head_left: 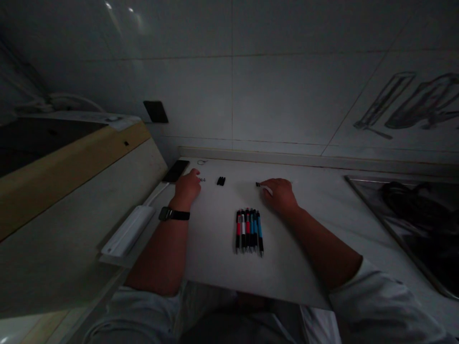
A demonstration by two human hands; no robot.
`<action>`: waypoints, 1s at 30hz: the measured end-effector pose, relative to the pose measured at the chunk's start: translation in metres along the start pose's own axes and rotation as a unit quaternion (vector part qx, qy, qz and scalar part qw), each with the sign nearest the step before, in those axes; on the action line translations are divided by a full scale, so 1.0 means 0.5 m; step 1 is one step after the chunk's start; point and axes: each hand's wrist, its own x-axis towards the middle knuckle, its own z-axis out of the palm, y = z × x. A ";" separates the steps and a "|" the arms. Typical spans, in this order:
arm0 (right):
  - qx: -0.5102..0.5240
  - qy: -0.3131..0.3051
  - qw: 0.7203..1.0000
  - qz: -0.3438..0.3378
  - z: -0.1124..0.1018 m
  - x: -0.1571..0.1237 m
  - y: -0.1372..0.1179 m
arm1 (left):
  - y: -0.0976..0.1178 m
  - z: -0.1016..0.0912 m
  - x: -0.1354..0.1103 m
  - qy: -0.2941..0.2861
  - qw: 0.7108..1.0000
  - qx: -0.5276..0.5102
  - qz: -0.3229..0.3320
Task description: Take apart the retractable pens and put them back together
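Observation:
My left hand (187,188), with a dark watch (166,213) on its wrist, rests on the white counter (215,239). Its fingers are loosely bent and apart, beside some tiny metal-looking pieces (202,180) too small to name. Farther right, my right hand (281,192) lies with fingers stretched out and the thumb apart, fingertips touching small black pieces (257,184). Between the hands sits a group of short black pieces (221,181), side by side. Nearer me, several click pens (247,231) with red, white and blue barrels lie in a row, tips towards me.
Behind my left hand are a dark phone (176,171) and a thin loop (202,162). A white power strip (128,231) lies left, beside a tilted panel (107,191). A framed dark cooktop (412,220) is at right; a tiled wall (276,100) rises behind.

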 end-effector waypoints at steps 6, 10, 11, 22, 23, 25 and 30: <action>0.027 0.018 0.999 0.000 -0.043 -0.028 -0.006 | -0.009 0.029 0.007 -0.032 0.999 0.019 -0.005; 0.045 0.036 0.998 -0.009 -0.069 -0.049 -0.018 | -0.012 0.035 0.013 -0.045 0.999 0.016 -0.019; 0.053 0.038 0.998 -0.014 -0.073 -0.055 -0.023 | -0.012 0.034 0.014 -0.046 0.999 0.014 -0.019; 0.089 -0.009 0.995 -0.047 -0.079 -0.080 -0.061 | -0.012 0.037 0.014 -0.044 0.999 0.010 -0.011; 0.088 -0.014 0.995 -0.051 -0.078 -0.080 -0.061 | -0.012 0.038 0.015 -0.042 0.999 0.012 -0.010; 0.087 -0.030 0.994 -0.061 -0.078 -0.080 -0.061 | -0.014 0.039 0.016 -0.040 0.999 0.015 -0.008; 0.072 -0.070 0.992 -0.081 -0.083 -0.081 -0.073 | -0.010 0.034 0.014 -0.044 0.999 0.018 -0.003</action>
